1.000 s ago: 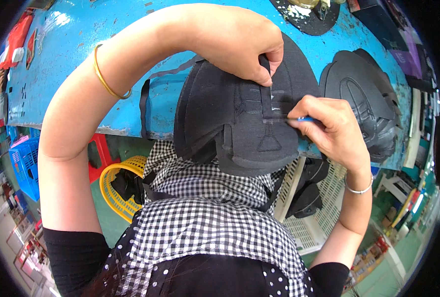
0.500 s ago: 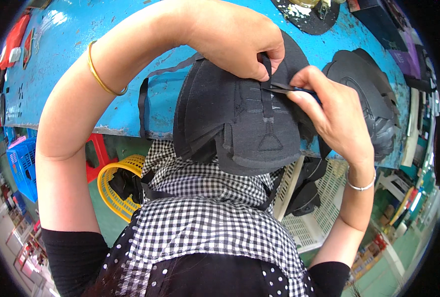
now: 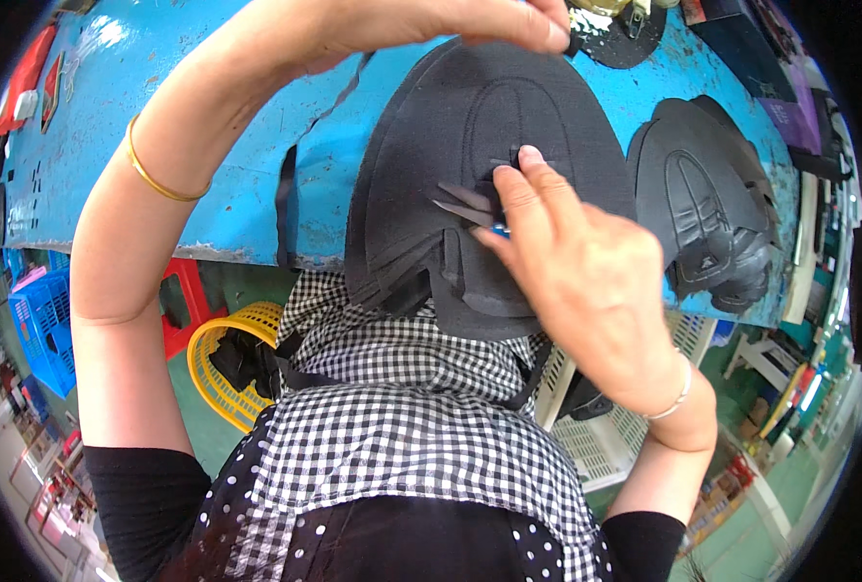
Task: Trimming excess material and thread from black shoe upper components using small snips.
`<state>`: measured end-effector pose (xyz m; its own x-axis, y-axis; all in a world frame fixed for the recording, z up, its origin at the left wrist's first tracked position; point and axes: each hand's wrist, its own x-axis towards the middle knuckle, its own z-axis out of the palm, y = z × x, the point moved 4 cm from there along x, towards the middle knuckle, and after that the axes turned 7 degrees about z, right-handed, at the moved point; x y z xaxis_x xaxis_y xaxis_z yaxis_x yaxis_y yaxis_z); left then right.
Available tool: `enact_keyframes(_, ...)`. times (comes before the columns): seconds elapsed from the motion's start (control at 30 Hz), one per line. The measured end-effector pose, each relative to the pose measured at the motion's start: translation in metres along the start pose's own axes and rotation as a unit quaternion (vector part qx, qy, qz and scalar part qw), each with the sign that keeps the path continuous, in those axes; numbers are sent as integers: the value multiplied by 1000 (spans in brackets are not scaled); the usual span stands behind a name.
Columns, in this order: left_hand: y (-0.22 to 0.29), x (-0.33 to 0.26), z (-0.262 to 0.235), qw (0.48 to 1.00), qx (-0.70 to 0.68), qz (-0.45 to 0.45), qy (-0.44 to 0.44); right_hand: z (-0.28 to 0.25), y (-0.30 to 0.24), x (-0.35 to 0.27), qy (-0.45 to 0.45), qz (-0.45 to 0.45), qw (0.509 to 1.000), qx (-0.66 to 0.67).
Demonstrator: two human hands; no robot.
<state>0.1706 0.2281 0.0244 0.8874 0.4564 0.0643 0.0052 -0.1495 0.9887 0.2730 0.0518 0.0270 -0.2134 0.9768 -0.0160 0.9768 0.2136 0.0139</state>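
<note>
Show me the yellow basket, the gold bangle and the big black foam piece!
yellow basket [image 3: 220,383], head view, on its left rim.
gold bangle [image 3: 156,180], head view, on the band across the left wrist.
black foam piece [image 3: 509,126], head view, on its raised upper middle.

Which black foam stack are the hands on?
The left stack, overhanging the blue table's edge: the right hand presses its middle, the left hand pinches its top. The right stack lies untouched.
</note>
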Motion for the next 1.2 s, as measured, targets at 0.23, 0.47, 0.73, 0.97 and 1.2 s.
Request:
enact_keyframes(0.23,31,-16,-19,977,153,85,122,5,-5,13,14,0,999,-48)
enact_keyframes(0.47,55,-23,-21,966,153,118,173,5,-16,14,1,43,998,-36)
enact_keyframes(0.73,30,-14,4,993,90,-60,44,1,110,-31,183,321,831,416)
enact_keyframes(0.97,19,-2,38,964,125,-26,-235,30,229,-161,323,419,592,607)
enact_keyframes(1.2,12,19,48,933,148,-37,-327,18,186,-137,269,347,669,600)
